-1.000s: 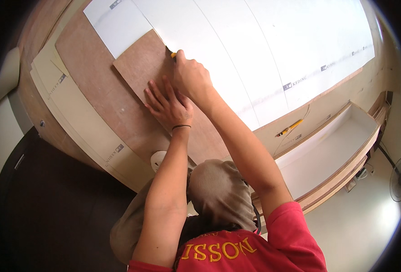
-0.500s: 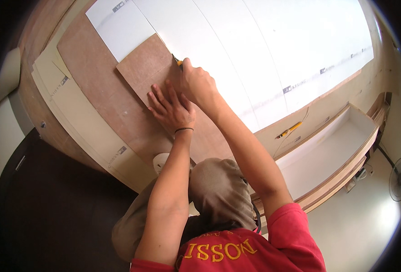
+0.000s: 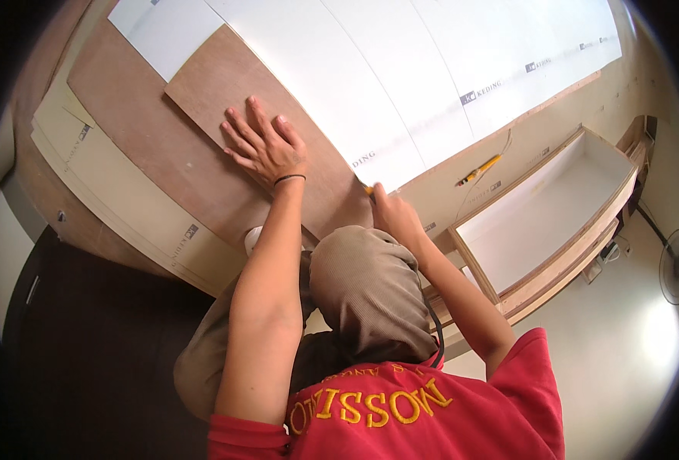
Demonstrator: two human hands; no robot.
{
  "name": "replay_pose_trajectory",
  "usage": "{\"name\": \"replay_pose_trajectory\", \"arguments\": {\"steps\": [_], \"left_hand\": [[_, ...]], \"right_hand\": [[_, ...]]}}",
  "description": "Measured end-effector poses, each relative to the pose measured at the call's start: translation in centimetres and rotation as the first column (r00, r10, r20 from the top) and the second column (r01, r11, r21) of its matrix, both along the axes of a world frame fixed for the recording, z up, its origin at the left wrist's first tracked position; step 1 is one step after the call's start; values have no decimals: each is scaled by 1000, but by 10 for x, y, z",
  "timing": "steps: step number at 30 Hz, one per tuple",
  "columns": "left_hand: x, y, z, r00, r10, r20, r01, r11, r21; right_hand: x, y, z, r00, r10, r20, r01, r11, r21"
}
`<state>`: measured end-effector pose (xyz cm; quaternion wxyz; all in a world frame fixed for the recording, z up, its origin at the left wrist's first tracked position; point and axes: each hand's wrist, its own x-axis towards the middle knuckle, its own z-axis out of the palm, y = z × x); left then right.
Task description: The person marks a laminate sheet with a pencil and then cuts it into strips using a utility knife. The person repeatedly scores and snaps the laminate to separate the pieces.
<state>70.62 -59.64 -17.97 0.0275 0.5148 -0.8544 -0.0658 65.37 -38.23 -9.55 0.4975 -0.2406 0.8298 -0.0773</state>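
My left hand [image 3: 266, 147] lies flat with spread fingers on a brown board strip [image 3: 228, 73], a dark band round its wrist. This strip overlaps a white sheet [image 3: 439, 54] marked with thin dark lines. At the strip's right edge, close to my raised knee, my right hand [image 3: 398, 218] is closed round a yellow and black utility knife [image 3: 368, 189]. The knife's tip is down at the line where strip and white sheet meet; the blade itself is too small to make out.
Another brown board [image 3: 136, 96] and a cream printed sheet [image 3: 128, 180] lie to the left. A yellow pen-like tool [image 3: 478, 170] rests right of the white sheet. Beyond it stands an open wooden drawer box [image 3: 539, 211] with a white inside. A fan [image 3: 673, 268] is at far right.
My right hand has drawn the knife toward me along the strip's right edge, from near its far end to near my knee. My left hand stays pressed on the strip; the view has shifted slightly.
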Motion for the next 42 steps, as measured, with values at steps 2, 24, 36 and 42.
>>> {"name": "replay_pose_trajectory", "arguments": {"steps": [2, 24, 36, 42], "left_hand": [[0, 1, -1, 1000, 8, -23, -8, 1000, 8], [1, 1, -2, 1000, 3, 16, -3, 999, -34], [0, 1, -2, 994, 12, 105, -6, 999, -53], [2, -1, -1, 994, 10, 105, -8, 1000, -18]], "right_hand": [[12, 28, 0, 999, -40, 27, 38, 998, 53], [-54, -112, -13, 958, -185, -219, 68, 888, -456], [-88, -231, -43, 981, -18, -192, -60, 916, -396], [-88, -235, -39, 977, 3, -215, -84, 925, -370]]}}
